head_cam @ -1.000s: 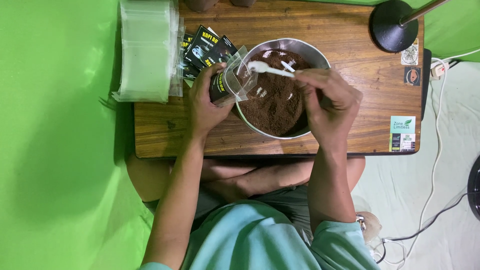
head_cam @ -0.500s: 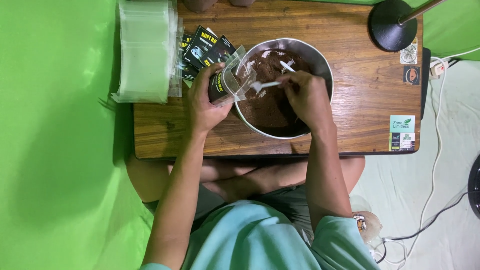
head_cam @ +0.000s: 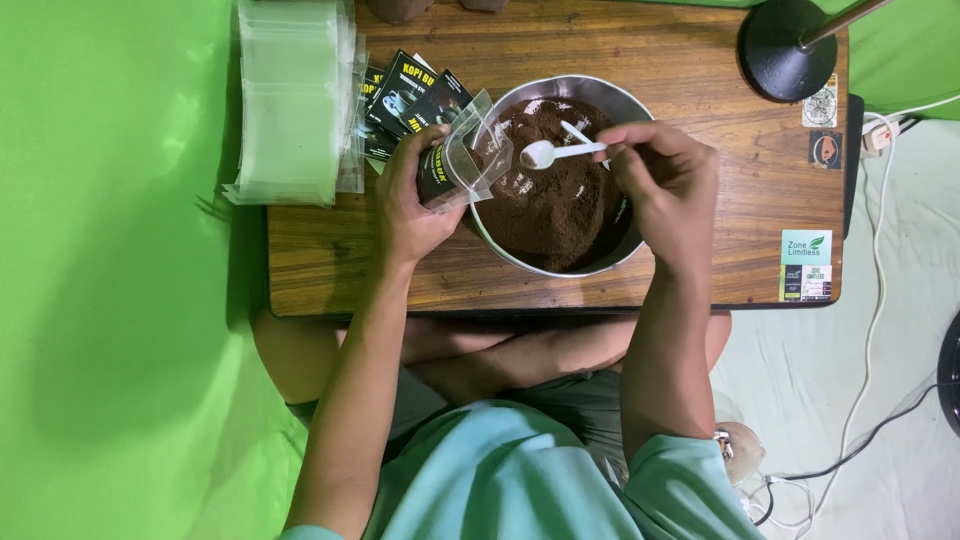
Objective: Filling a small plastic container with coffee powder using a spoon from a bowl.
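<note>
A metal bowl point(head_cam: 640, 125) full of brown powder point(head_cam: 545, 205) sits on a small wooden table point(head_cam: 720, 180). My left hand point(head_cam: 408, 205) grips a clear plastic pouch point(head_cam: 462, 160) with a black label, held open at the bowl's left rim. My right hand point(head_cam: 665, 185) holds a white plastic spoon point(head_cam: 555, 152) by its handle. The spoon's bowl hovers over the powder, just right of the pouch mouth. A second white spoon handle point(head_cam: 573, 130) sticks out of the powder.
A stack of clear empty bags point(head_cam: 290, 100) lies at the table's left end, beside black labelled sachets point(head_cam: 400, 90). A black lamp base point(head_cam: 785, 50) stands at the back right. White cables point(head_cam: 880, 300) run over the floor on the right.
My right hand dipped the spoon into the powder half a second ago and has lifted it back up toward the pouch. The left hand and the pouch stayed put.
</note>
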